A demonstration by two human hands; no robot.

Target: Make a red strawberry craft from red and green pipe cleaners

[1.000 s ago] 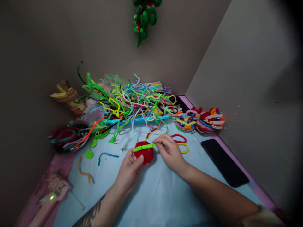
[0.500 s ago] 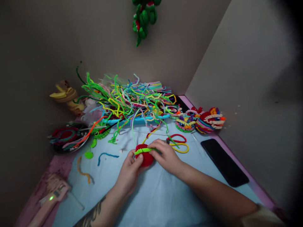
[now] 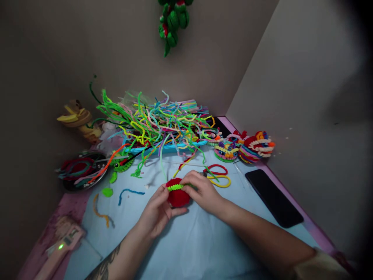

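- I see my left hand (image 3: 157, 212) curled under and around a red fuzzy pipe-cleaner ball (image 3: 178, 198), fingers closed on it from the left.
- My right hand (image 3: 204, 192) pinches the right end of a lime-green coiled pipe cleaner (image 3: 175, 187), which lies across the top of the ball, touching it.
- The ball sits just above the pale blue table cover (image 3: 192, 241), near the middle, between both hands.
- Just beyond my right hand lie a red loop (image 3: 217, 168) and a yellow loop (image 3: 220, 181).
- Farther back is a tangled pile of multicoloured pipe cleaners (image 3: 157, 124).
- A flat black phone (image 3: 274, 198) lies to the right, well apart from the hands.
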